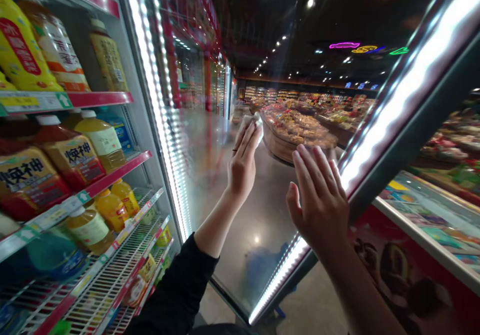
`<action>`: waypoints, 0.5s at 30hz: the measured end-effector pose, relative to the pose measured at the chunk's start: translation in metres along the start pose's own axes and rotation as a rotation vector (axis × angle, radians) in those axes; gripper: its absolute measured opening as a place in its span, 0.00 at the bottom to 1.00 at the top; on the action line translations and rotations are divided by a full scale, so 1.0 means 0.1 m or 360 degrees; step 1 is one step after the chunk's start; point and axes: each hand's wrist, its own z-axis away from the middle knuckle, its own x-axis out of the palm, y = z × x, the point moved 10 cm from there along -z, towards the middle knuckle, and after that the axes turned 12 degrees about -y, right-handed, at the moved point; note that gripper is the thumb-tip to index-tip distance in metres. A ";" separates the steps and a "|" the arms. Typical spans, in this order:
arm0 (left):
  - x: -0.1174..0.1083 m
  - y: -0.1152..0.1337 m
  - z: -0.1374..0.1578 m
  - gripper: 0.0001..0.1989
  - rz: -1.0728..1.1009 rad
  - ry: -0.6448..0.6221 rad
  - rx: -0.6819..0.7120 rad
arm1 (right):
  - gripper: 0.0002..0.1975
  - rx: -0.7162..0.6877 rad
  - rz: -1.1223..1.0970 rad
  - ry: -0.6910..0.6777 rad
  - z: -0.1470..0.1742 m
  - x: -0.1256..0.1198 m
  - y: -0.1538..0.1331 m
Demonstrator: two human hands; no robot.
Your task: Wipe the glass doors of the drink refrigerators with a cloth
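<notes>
Left hand (244, 161) presses a white cloth (250, 123) flat against the inner face of the open glass door (225, 200) of a drinks cooler, fingers straight and close together, the cloth bunched under the fingertips at the hand's upper end. Its long axis runs up and slightly rightward along the glass, so the cloth sits just above and beyond the knuckles, touching the pane. Right hand (318, 195) lies to the right and lower, nearer the camera, palm open with fingers spread a little, flat on the glass just beside the lit door frame (375, 145); it holds nothing and seems to steady the door. Of the two, the left is the one at the cloth. Further left of the left hand stand cooler shelves (108, 177) stocked with juice bottles (99, 137).
</notes>
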 end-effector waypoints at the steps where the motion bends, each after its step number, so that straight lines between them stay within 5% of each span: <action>1: -0.01 -0.03 0.08 0.37 0.0010 0.0018 -0.0017 | 0.40 0.0008 -0.0001 -0.0013 -0.02 0.04 0.00; 5: -0.03 0.09 0.28 0.35 0.0093 0.0078 0.0018 | 0.40 0.0025 -0.0011 -0.0066 -0.06 0.19 -0.02; 8: -0.04 0.18 0.16 0.35 0.0212 0.0064 0.0133 | 0.41 0.0019 -0.0031 -0.0100 -0.09 0.30 -0.04; 15: -0.15 -0.36 -0.07 0.33 0.0279 0.0140 0.0088 | 0.44 0.0020 -0.0148 -0.0125 -0.15 0.47 -0.08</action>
